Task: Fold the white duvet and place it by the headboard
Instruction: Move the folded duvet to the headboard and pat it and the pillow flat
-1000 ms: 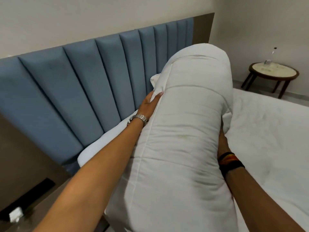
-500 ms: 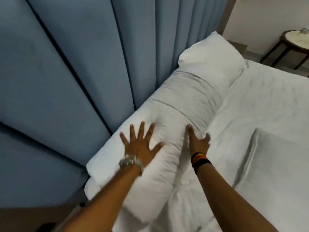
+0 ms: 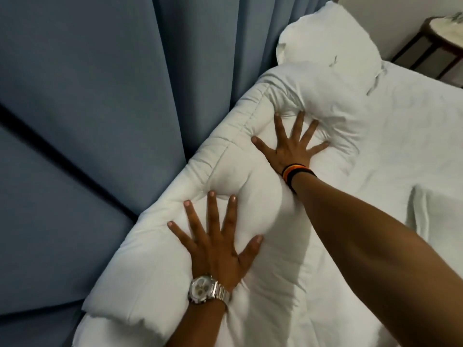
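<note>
The folded white duvet (image 3: pixel 233 176) lies as a long thick bundle on the bed, running along the foot of the blue padded headboard (image 3: pixel 100 108). My left hand (image 3: pixel 215 244), with a silver watch on the wrist, presses flat on the near part of the bundle, fingers spread. Farther along, my right hand (image 3: pixel 293 146), with a dark striped wristband, presses flat into the duvet with fingers spread, denting it.
A white pillow (image 3: pixel 325 38) sits beyond the duvet against the headboard. The white bed sheet (image 3: pixel 400 134) spreads to the right, with a folded white cloth (image 3: pixel 438 214) on it. A round dark-legged side table (image 3: pixel 441 33) stands at the far right.
The duvet went from held upright to lying along the headboard. Since half a second ago my right hand has moved farther along the bundle and both hands press deeper.
</note>
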{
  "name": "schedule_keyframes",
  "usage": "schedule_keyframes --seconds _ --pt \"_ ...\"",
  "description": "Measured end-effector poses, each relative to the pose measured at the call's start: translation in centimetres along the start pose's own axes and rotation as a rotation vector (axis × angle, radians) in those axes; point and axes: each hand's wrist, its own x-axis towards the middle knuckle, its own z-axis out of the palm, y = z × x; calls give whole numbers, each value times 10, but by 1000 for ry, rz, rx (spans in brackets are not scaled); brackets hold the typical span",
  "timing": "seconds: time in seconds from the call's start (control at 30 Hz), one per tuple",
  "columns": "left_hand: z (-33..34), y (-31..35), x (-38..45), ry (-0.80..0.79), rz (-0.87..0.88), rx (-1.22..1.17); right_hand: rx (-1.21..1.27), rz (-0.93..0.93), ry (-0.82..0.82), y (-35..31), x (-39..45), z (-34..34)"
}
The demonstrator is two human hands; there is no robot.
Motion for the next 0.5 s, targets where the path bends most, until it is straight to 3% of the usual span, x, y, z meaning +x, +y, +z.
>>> schedule_keyframes --seconds 0.17,0.3,0.37,0.5 --pt "-37 11 -4 -160 -7 -10 97 -53 -128 9 -26 -57" --pt "-94 38 -14 -269 -53 7 339 -75 -83 63 -130 -104" --pt "-125 71 -27 -285 10 -29 456 30 -9 118 -206 -122" --pt "-144 173 -85 -317 274 -225 434 345 75 265 -348 -143"
